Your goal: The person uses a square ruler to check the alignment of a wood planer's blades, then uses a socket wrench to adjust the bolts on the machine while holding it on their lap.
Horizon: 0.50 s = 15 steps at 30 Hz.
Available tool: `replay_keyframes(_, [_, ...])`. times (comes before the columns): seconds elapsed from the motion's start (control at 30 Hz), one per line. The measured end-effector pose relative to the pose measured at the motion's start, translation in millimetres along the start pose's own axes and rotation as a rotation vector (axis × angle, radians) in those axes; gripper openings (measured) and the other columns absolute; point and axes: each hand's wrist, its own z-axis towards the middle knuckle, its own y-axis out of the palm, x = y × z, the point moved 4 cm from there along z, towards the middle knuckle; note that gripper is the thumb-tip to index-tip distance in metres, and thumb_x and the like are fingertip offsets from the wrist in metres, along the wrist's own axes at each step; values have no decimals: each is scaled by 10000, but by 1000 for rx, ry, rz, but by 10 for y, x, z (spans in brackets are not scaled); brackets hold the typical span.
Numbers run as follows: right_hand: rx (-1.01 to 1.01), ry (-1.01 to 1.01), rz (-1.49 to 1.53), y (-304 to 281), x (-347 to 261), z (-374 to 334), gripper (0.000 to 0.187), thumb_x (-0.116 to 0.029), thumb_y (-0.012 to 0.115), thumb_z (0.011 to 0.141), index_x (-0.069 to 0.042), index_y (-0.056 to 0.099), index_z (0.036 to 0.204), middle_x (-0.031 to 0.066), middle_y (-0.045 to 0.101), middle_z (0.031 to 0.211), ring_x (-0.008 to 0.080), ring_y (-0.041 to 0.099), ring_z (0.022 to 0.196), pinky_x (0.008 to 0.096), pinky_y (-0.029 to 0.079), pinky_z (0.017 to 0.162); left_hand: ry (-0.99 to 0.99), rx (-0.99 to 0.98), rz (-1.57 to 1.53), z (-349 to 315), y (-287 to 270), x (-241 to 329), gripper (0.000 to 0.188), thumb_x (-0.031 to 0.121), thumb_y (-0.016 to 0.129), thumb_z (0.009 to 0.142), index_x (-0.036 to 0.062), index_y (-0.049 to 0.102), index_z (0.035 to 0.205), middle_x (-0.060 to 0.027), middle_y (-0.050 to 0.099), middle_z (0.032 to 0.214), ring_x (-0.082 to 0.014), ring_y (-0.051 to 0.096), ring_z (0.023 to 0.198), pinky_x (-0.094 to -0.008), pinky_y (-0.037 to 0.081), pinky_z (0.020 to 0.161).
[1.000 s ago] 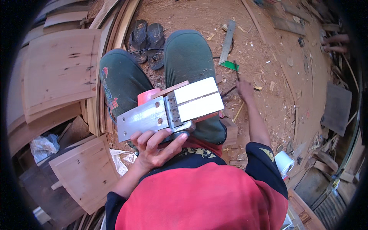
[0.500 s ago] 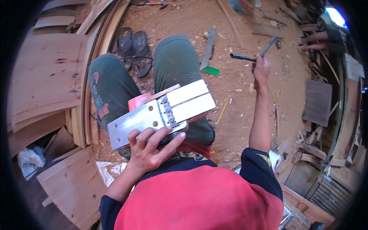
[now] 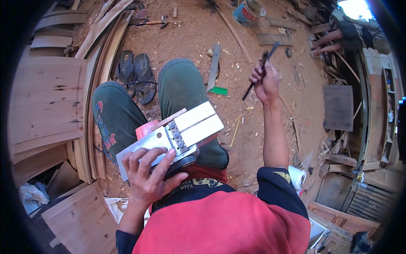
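Note:
An electric planer [image 3: 148,142] lies upside down across my thighs, its metal sole and cutter block facing up. Two pale rectangular pieces show on the front part of its sole, and some red housing appears beneath. My left hand [image 3: 146,171] rests on the rear of the sole with fingers spread and the thumb standing apart. Out to the right, above the floor, my right hand [image 3: 266,82] is closed around a black socket wrench [image 3: 274,48] with more than one arm. Motion blurs the wrench, and my fingers cover its middle.
Sandals [image 3: 144,78] and a try square [image 3: 215,70] with a green end lie on the sawdust-strewn floor. A hammer [image 3: 152,22] and a bucket [image 3: 248,13] are farther off. Wooden panels [image 3: 46,97] stand at the left. Another person's legs [image 3: 327,42] show at the far right.
My right hand has turned the wrench and shifted left and slightly nearer. My left hand has slid a little down and left along the planer, and the whole view has shifted slightly.

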Motion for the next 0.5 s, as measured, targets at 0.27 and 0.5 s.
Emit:
replay_keyframes(0.27, [-33,-12,595,-378,48,319,202,-140,588,1100,52,609,1159,103,683,1011,201,713,960,334,646,899,-31,23,37,62,-72,-218,573,534,780,898,116,746,1288,-75,661,1194,-305,594,1079,-462,430,949])
replay_keyframes(0.5, [208,-32,506,-569,177,363,162,-167,595,1099,-22,614,1167,143,721,1053,249,729,929,388,649,877,-28,-23,28,137,-58,-212,541,497,786,901,122,745,1288,-78,658,1183,-305,594,1083,-467,435,959])
